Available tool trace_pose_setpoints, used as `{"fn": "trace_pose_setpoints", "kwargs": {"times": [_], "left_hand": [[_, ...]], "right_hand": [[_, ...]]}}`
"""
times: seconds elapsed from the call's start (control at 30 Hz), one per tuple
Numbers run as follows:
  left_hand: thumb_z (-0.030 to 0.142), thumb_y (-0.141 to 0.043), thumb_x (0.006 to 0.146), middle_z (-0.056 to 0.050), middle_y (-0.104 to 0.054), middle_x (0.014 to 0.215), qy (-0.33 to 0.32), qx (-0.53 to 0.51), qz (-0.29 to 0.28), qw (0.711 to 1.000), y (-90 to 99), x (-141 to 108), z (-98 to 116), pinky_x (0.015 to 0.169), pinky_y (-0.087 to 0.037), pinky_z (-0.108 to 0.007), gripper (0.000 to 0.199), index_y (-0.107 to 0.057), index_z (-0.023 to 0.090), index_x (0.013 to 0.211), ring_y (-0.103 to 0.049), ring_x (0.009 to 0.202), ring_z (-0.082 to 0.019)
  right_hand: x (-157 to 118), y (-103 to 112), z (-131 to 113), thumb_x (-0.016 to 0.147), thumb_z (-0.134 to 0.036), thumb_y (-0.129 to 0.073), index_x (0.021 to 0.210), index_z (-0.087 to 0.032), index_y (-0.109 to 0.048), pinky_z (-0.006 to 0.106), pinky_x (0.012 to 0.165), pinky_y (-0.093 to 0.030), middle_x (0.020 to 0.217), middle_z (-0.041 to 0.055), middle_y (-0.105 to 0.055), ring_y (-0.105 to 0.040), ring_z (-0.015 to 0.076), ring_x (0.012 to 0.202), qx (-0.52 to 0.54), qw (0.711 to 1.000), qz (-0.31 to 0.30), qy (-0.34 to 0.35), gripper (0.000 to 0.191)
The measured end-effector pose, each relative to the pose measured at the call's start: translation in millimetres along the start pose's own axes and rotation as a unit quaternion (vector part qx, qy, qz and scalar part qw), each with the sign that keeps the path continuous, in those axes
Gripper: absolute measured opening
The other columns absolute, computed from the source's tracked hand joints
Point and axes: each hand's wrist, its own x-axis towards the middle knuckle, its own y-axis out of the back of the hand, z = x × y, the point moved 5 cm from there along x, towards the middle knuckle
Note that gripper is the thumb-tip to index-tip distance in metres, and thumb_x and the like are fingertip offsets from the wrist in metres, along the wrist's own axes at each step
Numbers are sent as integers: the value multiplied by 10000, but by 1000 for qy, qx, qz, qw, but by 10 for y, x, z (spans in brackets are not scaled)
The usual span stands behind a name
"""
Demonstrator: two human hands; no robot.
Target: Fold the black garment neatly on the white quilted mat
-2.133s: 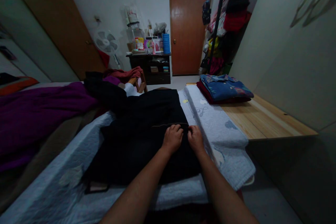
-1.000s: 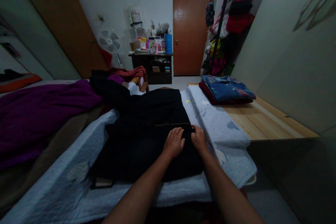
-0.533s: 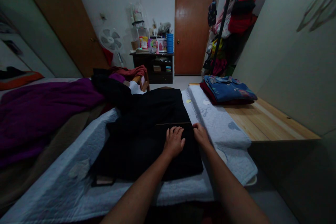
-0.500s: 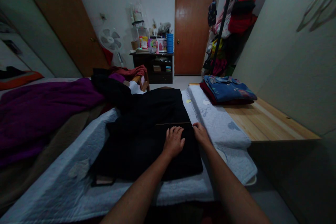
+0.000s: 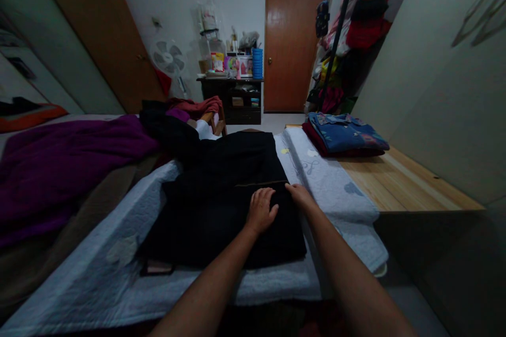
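Note:
A folded black garment (image 5: 221, 226) lies spread over the pale quilted bedding in front of me; its exact kind is hard to make out in the dim light. My left hand (image 5: 261, 211) rests flat on it, palm down and fingers stretched out. At the garment's right edge, my right hand (image 5: 301, 198) pinches the cloth by the end of a thin brownish line that runs across it. The undersides of the right fingers are partly hidden. Below the garment's near left corner a small dark-edged, pinkish flat thing (image 5: 157, 267) peeks out.
Purple cloth (image 5: 75, 158) and a brown blanket (image 5: 79, 216) lie to the left. Folded clothes, a blue shirt (image 5: 348, 134) on top, sit on a wooden board (image 5: 411, 184) at the right. A fan (image 5: 168, 58), dark cabinet (image 5: 233, 100) and door (image 5: 288, 42) stand beyond.
My right hand has shifted slightly left onto the garment's edge. My left hand stays in nearly the same place on the cloth, and the view has tilted a little.

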Motion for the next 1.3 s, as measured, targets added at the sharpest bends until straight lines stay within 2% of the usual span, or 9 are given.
{"fn": "trace_pose_setpoints", "kwargs": {"times": [0.17,0.27,0.37,0.47,0.7,0.93,1.13,1.2,1.3], "left_hand": [[240,-575,808,-70,-473,1336,13,-8,18,1000,39,-1,1,1109,-275,-499,387,-542,225,1193,-294,1326,-277],[215,-594,777,-83,-449,1337,44,-15,36,998,68,-7,-29,1103,-282,-525,371,-569,221,1148,-288,1337,-305],[174,-589,767,-97,-393,1370,93,-45,34,994,111,-41,-78,1090,-329,-470,397,-552,208,1161,-371,1301,-282],[148,-581,760,-106,-319,1416,132,-87,4,987,176,-124,-114,1057,-383,-390,441,-529,200,1195,-444,1255,-252],[126,-594,731,-56,-528,1190,155,-205,-92,962,277,-485,-122,997,-425,-332,493,-543,243,1208,-533,1133,-200],[176,-596,765,-25,-633,1019,156,-281,-146,936,361,-642,-73,785,-495,-278,396,-585,224,1158,-606,863,-162],[213,-534,817,4,-625,831,225,-355,-197,886,254,-696,-69,495,-445,-198,398,-517,208,1214,-555,534,-86],[234,-510,839,-12,-641,882,226,-331,-201,894,239,-718,-64,498,-457,-211,399,-502,222,1237,-565,511,-84],[258,-536,840,-44,-672,1013,165,-219,-177,945,308,-709,-14,675,-509,-277,381,-541,239,1221,-658,698,-153]], "right_hand": [[10,-19,35,773,-352,-562,666,-157,-634,220,550,-378,562,9,-592,-551,140,578,-22,999,33,-13,233],[-1,1,49,756,-329,-582,833,-149,-647,226,562,-395,623,2,-615,-561,142,587,-26,998,61,-14,206],[-19,18,42,754,-310,-591,963,-144,-629,235,596,-419,690,8,-643,-585,147,620,-31,997,74,-7,270],[-40,17,17,768,-298,-589,938,-138,-636,241,638,-431,743,35,-666,-608,156,671,-42,997,70,0,238],[-236,24,-74,826,-311,-550,1118,-113,-571,276,750,-428,977,131,-676,-632,216,886,-82,994,75,6,353],[-771,31,-121,867,-387,-510,1321,-107,-408,303,742,-415,1031,168,-669,-638,278,929,-143,987,54,43,544],[-1053,88,-24,862,-351,-545,1381,-109,-328,293,710,-411,1013,158,-677,-650,266,895,-197,978,46,53,612],[-1099,108,-15,863,-338,-551,1371,-134,-349,296,697,-411,992,142,-681,-651,260,863,-217,974,36,54,584],[-1166,136,-103,832,-274,-589,1317,-161,-428,319,748,-418,1032,143,-657,-628,269,906,-264,959,51,87,524]]}}
